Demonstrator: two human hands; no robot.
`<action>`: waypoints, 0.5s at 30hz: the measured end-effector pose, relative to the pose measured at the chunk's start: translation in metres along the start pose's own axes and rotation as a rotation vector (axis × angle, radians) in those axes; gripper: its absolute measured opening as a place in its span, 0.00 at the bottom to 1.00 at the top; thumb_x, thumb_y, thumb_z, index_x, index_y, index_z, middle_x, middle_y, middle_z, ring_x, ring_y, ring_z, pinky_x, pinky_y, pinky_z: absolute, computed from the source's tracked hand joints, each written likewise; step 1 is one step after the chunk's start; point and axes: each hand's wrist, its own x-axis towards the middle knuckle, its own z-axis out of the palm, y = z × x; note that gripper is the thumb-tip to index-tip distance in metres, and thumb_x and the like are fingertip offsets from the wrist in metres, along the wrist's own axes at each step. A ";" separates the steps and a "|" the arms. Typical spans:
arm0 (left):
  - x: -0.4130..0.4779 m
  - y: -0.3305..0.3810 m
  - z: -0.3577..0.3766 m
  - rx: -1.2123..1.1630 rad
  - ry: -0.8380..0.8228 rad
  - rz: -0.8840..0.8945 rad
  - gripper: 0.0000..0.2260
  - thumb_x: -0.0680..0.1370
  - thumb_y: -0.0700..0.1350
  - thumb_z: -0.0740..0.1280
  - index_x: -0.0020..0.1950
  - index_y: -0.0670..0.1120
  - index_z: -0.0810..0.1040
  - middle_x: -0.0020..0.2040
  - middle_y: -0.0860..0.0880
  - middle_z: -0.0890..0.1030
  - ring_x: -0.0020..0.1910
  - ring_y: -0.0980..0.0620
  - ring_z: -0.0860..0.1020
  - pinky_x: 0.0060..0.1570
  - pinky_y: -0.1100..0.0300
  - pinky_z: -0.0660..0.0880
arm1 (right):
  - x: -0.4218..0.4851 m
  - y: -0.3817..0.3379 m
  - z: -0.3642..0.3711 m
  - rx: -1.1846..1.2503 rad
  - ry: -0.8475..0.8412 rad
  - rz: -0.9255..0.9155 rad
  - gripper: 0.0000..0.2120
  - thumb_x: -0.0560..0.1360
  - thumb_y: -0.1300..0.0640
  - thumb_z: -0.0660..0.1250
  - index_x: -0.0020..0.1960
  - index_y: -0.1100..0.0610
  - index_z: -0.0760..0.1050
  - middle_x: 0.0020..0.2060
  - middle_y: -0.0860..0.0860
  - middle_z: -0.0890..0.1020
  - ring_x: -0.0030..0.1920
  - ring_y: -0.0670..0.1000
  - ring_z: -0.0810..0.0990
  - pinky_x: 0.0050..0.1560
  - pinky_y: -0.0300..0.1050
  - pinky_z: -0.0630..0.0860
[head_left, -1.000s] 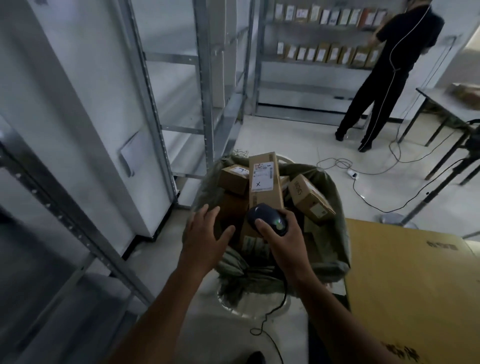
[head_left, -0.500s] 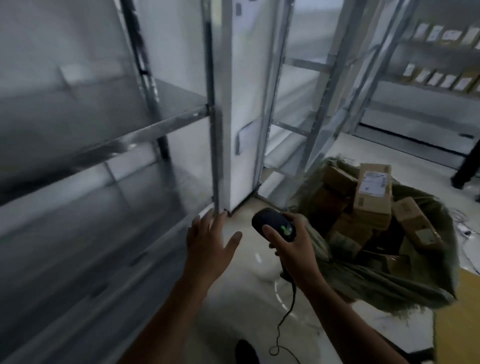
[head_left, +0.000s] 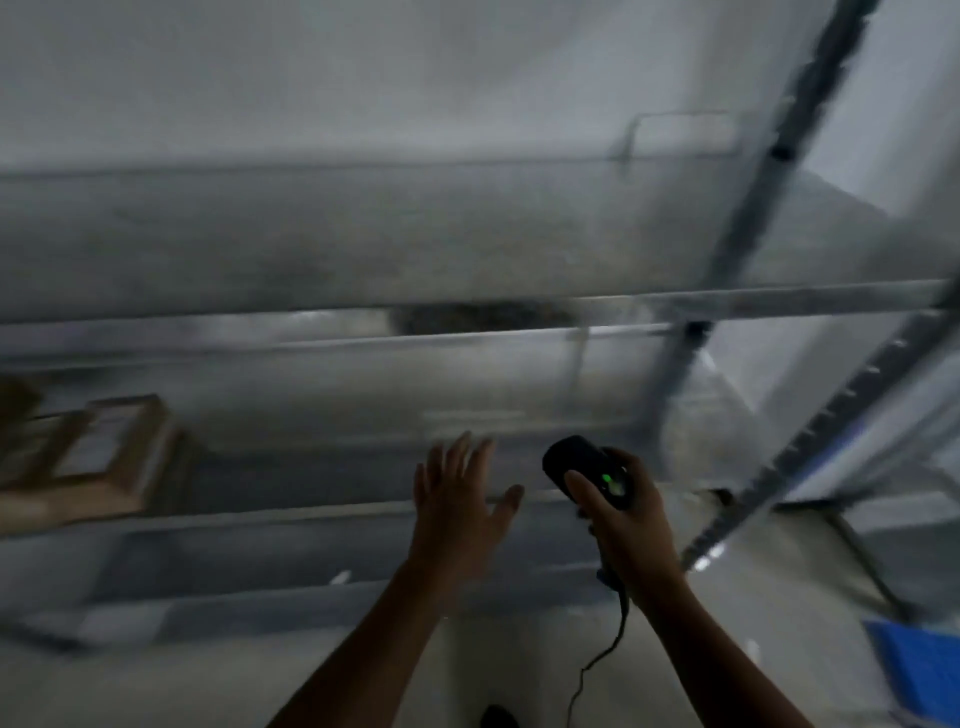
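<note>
A rounded black scanner (head_left: 571, 462), green light glowing, is gripped in the right hand (head_left: 631, 525) just in front of the dull grey metal shelf (head_left: 467, 338). The left hand (head_left: 457, 514) is held flat, fingers spread, empty. 1 blurry cardboard box (head_left: 98, 452) is parked on the shelf, far left. The sack of boxes seen before is out of view now.

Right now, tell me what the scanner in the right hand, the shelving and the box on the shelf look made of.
The scanner is likely black plastic, matte with a slight sheen, and a green light is lit on top. The shelving looks like metal with a dull grey galvanised finish and a perforated upright. The box seems brown cardboard with a pale label, though blur leaves the details open.
</note>
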 end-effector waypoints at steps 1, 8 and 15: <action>0.002 -0.010 -0.006 0.012 0.003 -0.029 0.37 0.77 0.70 0.51 0.84 0.57 0.57 0.84 0.52 0.56 0.83 0.44 0.49 0.80 0.44 0.45 | 0.005 -0.001 0.012 0.001 -0.048 -0.007 0.21 0.72 0.45 0.76 0.63 0.44 0.74 0.54 0.48 0.84 0.50 0.51 0.86 0.47 0.47 0.83; -0.010 -0.096 -0.067 0.092 0.128 -0.383 0.34 0.82 0.67 0.57 0.84 0.55 0.56 0.85 0.50 0.55 0.84 0.44 0.47 0.81 0.42 0.47 | 0.043 -0.019 0.143 0.031 -0.465 -0.050 0.20 0.73 0.42 0.74 0.60 0.36 0.70 0.55 0.43 0.81 0.52 0.51 0.85 0.51 0.55 0.85; -0.063 -0.150 -0.111 0.119 0.273 -0.655 0.33 0.82 0.67 0.58 0.83 0.54 0.56 0.84 0.48 0.55 0.84 0.44 0.46 0.82 0.40 0.48 | 0.030 -0.040 0.240 0.073 -0.748 -0.075 0.19 0.75 0.50 0.75 0.63 0.45 0.71 0.54 0.49 0.82 0.51 0.53 0.85 0.48 0.47 0.83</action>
